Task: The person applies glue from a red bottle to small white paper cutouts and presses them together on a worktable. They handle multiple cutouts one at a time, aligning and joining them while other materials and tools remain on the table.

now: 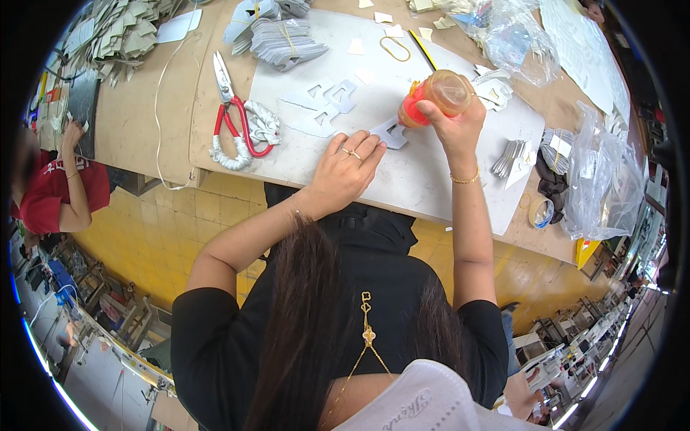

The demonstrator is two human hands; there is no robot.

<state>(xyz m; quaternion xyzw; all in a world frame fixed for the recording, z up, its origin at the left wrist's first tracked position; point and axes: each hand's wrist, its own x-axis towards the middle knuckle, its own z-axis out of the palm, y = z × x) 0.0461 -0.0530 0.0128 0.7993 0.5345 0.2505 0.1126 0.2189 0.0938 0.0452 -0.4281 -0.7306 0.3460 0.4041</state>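
Observation:
My right hand is wrapped round a translucent squeeze bottle with an orange-red band, tipped so its lower end points down at the board. Beneath it lies a small grey cut-out piece. The fingertips of my left hand rest at this piece's left edge, fingers stretched out and laid down on the white board. Left of there, several similar grey cut-out pieces lie flat, some touching one another. The bottle's tip is hidden.
Red-handled scissors with wrapped grips lie to the left. Banded stacks of grey pieces stand at the back. A yellow-black pencil lies behind the bottle. Plastic bags and a tape roll sit right. Another person works at far left.

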